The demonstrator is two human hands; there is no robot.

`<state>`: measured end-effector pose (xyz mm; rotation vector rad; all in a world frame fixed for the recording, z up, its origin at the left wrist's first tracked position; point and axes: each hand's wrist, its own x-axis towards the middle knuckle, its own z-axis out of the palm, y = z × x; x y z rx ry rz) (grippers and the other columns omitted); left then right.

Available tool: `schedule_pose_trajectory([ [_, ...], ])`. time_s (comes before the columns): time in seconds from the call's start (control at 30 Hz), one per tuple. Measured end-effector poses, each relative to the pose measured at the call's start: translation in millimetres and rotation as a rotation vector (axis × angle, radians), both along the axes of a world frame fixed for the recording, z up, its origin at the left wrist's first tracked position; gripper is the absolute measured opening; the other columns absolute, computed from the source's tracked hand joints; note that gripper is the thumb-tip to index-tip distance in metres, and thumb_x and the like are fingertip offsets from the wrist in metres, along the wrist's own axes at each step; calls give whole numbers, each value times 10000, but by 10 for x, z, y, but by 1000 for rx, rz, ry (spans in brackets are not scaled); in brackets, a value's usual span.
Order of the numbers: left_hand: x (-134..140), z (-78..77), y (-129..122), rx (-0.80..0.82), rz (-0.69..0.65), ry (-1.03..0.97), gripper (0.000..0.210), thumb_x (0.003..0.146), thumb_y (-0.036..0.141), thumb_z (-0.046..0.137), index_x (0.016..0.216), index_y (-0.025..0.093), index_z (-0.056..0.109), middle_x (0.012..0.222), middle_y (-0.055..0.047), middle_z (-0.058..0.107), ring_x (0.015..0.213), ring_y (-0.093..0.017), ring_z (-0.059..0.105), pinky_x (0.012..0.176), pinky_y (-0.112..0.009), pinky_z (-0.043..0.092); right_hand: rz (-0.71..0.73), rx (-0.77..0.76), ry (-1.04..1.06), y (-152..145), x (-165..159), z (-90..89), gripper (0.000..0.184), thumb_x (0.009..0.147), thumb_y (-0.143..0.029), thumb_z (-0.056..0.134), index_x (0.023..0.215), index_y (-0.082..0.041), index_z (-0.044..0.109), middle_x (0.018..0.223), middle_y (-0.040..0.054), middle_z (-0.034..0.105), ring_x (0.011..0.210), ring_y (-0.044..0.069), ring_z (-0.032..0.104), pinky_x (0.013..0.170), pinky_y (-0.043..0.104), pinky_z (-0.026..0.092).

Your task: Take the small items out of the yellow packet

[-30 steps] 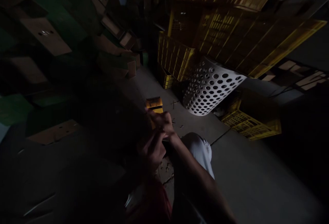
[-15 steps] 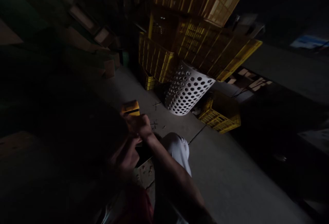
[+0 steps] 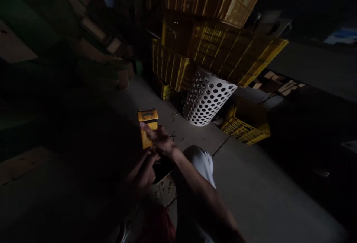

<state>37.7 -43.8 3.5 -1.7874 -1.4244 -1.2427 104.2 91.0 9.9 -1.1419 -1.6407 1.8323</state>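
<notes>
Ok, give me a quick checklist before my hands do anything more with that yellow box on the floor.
1. Right hand on the yellow box: ok, fingers lie over it.
2. Left hand close by: ok; its grip on anything: cannot tell, too dark.
3. Box resting on the concrete floor: cannot tell.
4. Small loose bits beside the box: not ok, scattered.
5. White perforated basket apart from the hands: ok.
6. Lighting: not ok, very dim.
</notes>
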Motion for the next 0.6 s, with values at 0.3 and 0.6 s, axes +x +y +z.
schedule_pose_trajectory([
  [0.3, 153, -282, 71, 8, 79, -253, 187, 1027, 2, 673, 1020, 184, 716, 983, -48, 794, 937, -187, 759, 895, -310, 571, -69, 65, 312, -6, -15, -56, 532, 821, -654, 892, 805, -157, 701, 734, -19, 592, 647, 83, 485, 611, 217, 450],
  [0.6, 162, -141, -111, 48, 36, -117, 182, 1024, -14, 691, 1123, 129, 747, 1005, -64, 814, 1005, -170, 775, 958, -328, 544, -139, 101, 114, -2, -41, -57, 623, 761, -775, 843, 791, -170, 694, 725, -8, 593, 673, 116, 489, 629, 258, 433],
])
